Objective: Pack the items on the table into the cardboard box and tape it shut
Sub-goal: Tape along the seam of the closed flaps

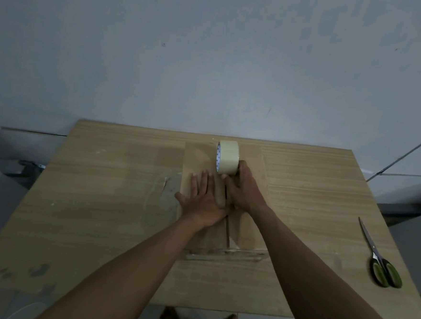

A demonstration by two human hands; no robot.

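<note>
A flat brown cardboard box lies closed in the middle of the wooden table, its top flaps meeting in a dark seam. My left hand presses flat on the left flap with straight fingers. My right hand grips a cream roll of tape that stands on edge on the far part of the box. A strip of tape runs from the roll back along the seam between my hands. The box's contents are hidden.
Scissors with green-black handles lie near the table's right edge. The wooden table has worn, stained patches to the left of the box. A grey wall stands right behind it. Feet show below the near edge.
</note>
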